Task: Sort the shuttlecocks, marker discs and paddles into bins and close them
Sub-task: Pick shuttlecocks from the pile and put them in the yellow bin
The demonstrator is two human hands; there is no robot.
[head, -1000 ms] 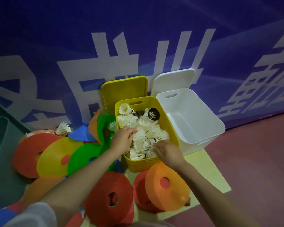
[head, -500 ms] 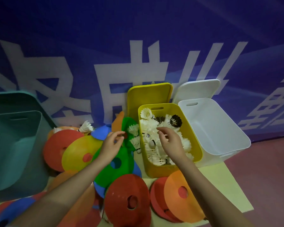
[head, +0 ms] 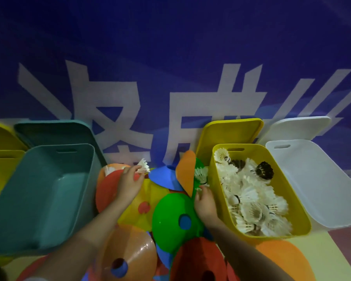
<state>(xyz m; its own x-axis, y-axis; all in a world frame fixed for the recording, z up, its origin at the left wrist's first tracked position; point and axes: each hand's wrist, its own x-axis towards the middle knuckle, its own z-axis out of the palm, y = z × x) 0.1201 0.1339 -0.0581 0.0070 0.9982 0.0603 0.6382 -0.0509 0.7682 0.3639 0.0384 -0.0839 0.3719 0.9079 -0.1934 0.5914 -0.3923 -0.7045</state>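
A yellow bin (head: 301,220) at centre right holds several white shuttlecocks (head: 249,197) and a dark one (head: 263,173). Marker discs lie piled between the bins: green (head: 170,220), blue (head: 166,177), red (head: 106,191), yellow (head: 144,203), and an orange one (head: 187,171) standing on edge. My left hand (head: 130,184) reaches to the back of the pile and pinches a loose white shuttlecock (head: 143,168). My right hand (head: 205,202) is just left of the yellow bin. Its fingertips touch shuttlecocks (head: 201,175) wedged beside the orange disc; its grip is hidden.
A teal bin (head: 49,189) stands open on the left, its lid (head: 55,130) leaning on the blue banner wall. A white bin (head: 312,179) is open at right. Another yellow bin (head: 0,165) shows at the far left. More discs (head: 197,260) lie near me.
My view swung left, bringing the teal bin in. My right hand left the yellow bin and went to the shuttlecocks beside it. My left hand moved back-left to the loose shuttlecock.
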